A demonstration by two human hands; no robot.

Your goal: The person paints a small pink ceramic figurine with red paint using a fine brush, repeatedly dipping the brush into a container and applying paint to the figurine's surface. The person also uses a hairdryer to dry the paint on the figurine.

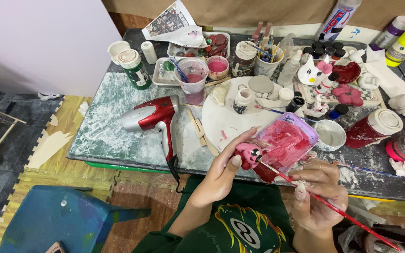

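Pink and red all over this one. Small pink figurine (pixel 248 155) with a face on it, pinched between thumb and fingers of the left hand (pixel 221 175), held up just off the near edge of the desk (pixel 104 126) and right against the plastic palette tray (pixel 289 140) smeared with pink paint. Right hand (pixel 317 194) closed around a thin red-handled brush (pixel 333 208) in a pencil-type grip, tip touching the figurine's side by the face. Both hands dusted with white stuff, plaster or dried paint, can't tell which.

Looks like mid-painting, detail stage rather than base coat, judging by the colour already covering most of the piece. Next stroke probably calls for a steady tip and a slight turn of the left wrist to bring up any bare patch, plus a dab from the tray, since it's right there.

Around it: red and silver hair dryer (pixel 151 117) lying to the left, round white board (pixel 226 119) behind the hands with small jars and a grey lump on it, clear cup of pinkish water (pixel 194 79) further back, big jar of red paint (pixel 373 129) on the right, green bottle (pixel 134 69) at the far left. Blue plastic chair (pixel 57 215) down on the floor.
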